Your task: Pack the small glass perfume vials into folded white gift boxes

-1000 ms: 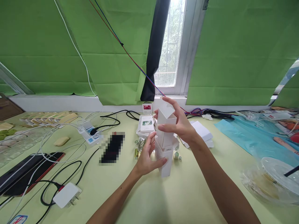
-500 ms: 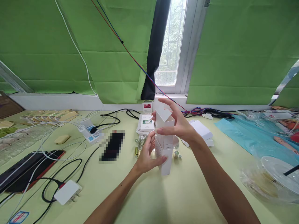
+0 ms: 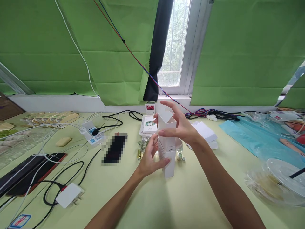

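A tall white box [image 3: 169, 165] is upright over the table in the middle, with its top flap raised. My left hand [image 3: 151, 159] is closed round its lower part, thumb across the front. Higher up, my right hand [image 3: 177, 127] grips the box near its open top, thumb and fingers on opposite sides. Small vials [image 3: 179, 156] with pale caps stand just behind the box. Behind my left hand lie shiny foil-like pieces [image 3: 144, 144]; part of them is hidden.
Flat white boxes [image 3: 150, 124] lie at the back, and more white cartons [image 3: 206, 133] to their right. On the left are phones [image 3: 35, 175], a charger [image 3: 70, 195], cables and a power strip [image 3: 91, 135]. A plastic bowl [image 3: 281, 181] sits at the right.
Both hands keep their grip on the white box and have hardly moved. The view has shifted very slightly.
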The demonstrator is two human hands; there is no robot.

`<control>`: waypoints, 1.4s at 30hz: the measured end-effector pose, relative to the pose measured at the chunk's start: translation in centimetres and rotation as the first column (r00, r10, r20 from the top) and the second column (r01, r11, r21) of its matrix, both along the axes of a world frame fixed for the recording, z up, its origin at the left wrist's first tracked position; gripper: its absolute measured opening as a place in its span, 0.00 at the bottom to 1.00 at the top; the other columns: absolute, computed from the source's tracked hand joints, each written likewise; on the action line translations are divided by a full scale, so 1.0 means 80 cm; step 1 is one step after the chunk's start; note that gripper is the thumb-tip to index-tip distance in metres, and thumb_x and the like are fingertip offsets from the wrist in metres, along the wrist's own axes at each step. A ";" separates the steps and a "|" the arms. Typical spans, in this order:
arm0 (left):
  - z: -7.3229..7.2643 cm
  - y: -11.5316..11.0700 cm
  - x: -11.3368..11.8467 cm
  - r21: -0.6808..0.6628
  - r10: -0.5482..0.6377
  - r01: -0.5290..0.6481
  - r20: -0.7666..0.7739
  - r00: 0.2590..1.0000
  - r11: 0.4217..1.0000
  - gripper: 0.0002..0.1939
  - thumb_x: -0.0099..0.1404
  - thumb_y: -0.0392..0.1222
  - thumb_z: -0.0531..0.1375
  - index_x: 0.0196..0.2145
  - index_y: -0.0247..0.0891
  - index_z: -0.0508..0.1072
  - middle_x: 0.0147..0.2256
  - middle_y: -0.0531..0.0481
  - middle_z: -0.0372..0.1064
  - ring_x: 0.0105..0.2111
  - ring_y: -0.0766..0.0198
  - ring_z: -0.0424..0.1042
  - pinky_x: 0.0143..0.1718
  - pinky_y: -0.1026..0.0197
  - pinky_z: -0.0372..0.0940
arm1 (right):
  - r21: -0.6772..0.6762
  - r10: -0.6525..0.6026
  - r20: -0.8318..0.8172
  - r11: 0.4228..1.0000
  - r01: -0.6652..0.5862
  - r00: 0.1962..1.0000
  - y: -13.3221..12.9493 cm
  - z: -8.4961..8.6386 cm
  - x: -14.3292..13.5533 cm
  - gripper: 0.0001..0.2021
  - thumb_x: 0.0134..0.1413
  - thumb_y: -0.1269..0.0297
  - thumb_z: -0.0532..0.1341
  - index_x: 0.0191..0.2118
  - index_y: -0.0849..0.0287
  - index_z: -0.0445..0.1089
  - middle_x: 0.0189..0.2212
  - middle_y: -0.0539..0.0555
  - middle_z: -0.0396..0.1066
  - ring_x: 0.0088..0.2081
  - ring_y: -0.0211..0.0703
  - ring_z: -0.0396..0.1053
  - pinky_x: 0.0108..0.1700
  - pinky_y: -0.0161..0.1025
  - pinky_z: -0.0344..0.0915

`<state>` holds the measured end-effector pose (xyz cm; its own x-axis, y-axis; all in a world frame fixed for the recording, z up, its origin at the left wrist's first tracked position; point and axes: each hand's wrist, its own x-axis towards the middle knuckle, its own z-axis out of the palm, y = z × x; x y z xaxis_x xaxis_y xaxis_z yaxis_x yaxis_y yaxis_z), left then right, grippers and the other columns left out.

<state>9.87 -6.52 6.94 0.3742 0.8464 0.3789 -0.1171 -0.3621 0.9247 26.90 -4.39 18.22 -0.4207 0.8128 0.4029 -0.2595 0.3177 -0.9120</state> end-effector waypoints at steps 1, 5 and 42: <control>0.000 0.000 0.000 0.000 -0.004 0.004 0.007 1.000 1.000 0.47 0.55 0.53 0.71 0.66 0.46 0.54 0.63 0.40 0.62 0.62 0.48 0.65 0.60 0.47 0.65 | -0.003 0.003 -0.001 1.000 -0.003 1.000 0.001 -0.001 0.000 0.43 0.39 0.63 0.77 0.61 0.43 0.58 0.47 0.52 0.74 0.50 0.54 0.74 0.51 0.54 0.73; -0.003 0.000 0.001 -0.010 -0.029 0.029 0.042 0.999 1.000 0.46 0.56 0.50 0.70 0.66 0.47 0.54 0.63 0.40 0.62 0.62 0.48 0.65 0.60 0.46 0.65 | -0.007 0.014 0.000 1.000 -0.014 1.000 0.002 -0.002 0.000 0.43 0.40 0.63 0.77 0.61 0.43 0.58 0.47 0.52 0.74 0.50 0.54 0.74 0.51 0.54 0.73; -0.010 0.006 -0.001 -0.019 -0.090 0.092 0.107 0.990 0.996 0.43 0.56 0.44 0.72 0.64 0.48 0.57 0.63 0.42 0.62 0.60 0.50 0.66 0.59 0.50 0.63 | -0.034 -0.014 0.083 0.999 0.017 0.996 0.006 -0.003 -0.002 0.46 0.37 0.63 0.77 0.62 0.46 0.55 0.46 0.53 0.73 0.51 0.53 0.73 0.51 0.53 0.75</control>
